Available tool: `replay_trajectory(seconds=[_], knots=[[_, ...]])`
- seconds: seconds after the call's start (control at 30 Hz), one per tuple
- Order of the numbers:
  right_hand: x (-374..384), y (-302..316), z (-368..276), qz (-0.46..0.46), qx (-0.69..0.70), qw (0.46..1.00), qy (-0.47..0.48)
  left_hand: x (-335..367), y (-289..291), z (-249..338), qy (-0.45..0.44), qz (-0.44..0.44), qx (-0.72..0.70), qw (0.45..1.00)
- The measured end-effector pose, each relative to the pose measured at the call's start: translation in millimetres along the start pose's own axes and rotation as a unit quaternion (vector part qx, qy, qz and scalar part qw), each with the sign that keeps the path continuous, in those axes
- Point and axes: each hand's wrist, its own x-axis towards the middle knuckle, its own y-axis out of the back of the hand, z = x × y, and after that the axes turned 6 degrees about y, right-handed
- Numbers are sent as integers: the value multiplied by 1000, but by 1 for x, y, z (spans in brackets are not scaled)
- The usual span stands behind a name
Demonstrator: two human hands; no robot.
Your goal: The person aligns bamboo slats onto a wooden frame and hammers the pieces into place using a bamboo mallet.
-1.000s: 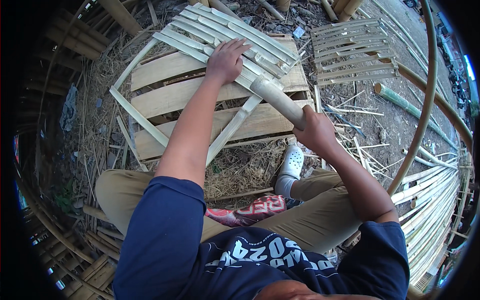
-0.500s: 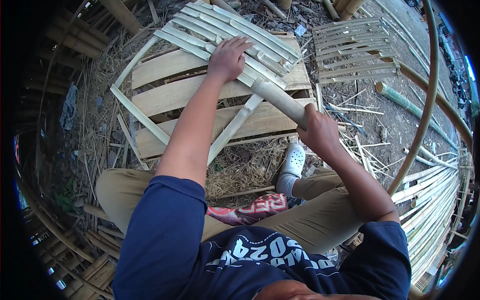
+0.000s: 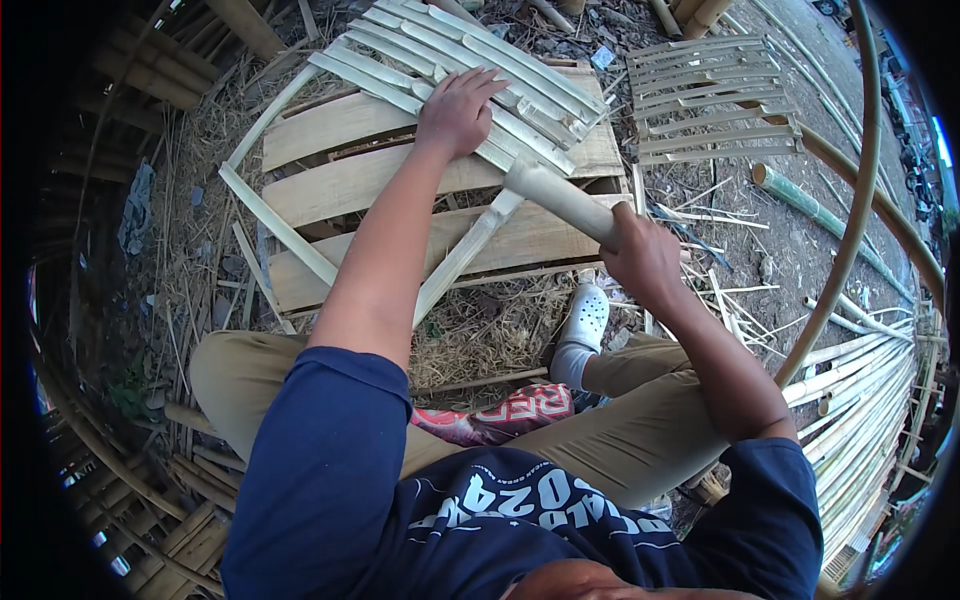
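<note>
Nearest, on the near side of the plank platform (image 3: 330,195), a red printed sack (image 3: 500,418) lies between my khaki trouser legs (image 3: 620,440). A white perforated clog (image 3: 587,316) stands close to the platform's near right corner, and dry straw (image 3: 465,355) litters the ground along its near edge.

My right hand (image 3: 643,255), by the platform's right side, has its grip wrapped around a thick bamboo club (image 3: 563,202). The club's head hangs over the right end of the bamboo slats (image 3: 460,75); whether it touches them I cannot tell. Those slats lie side by side across the far part of the platform. One bamboo side strip (image 3: 465,262) slants from under their right end toward me, and another (image 3: 278,225) crosses the platform's left edge.

My left hand (image 3: 458,115) lies flat on the slats, grip wide and holding nothing, pressed over the platform's far half; that forearm covers part of the planks.

To the platform's right rests a slatted bamboo panel (image 3: 710,104), with a green bamboo pole (image 3: 830,218) farther right. A bowed pole (image 3: 850,225) rises there too, cutting across my view of the bundled poles (image 3: 865,420). Bamboo posts (image 3: 243,28) stand beyond the platform's far left corner.
</note>
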Motion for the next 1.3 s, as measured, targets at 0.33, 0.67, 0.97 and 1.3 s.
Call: replay_trajectory(seconds=[0.33,0.67,0.97,1.3], knots=[[13,41,27,18,-24,998,62,4,1,-6,-3,14,2,1000],[17,32,21,-33,-5,999,-15,3,4,-6,4,3,7,1000],[10,36,5,-34,16,998,-50,3,3,-5,-2,12,7,1000],[6,45,-10,-17,9,999,-41,3,2,-6,-1,3,24,1000]])
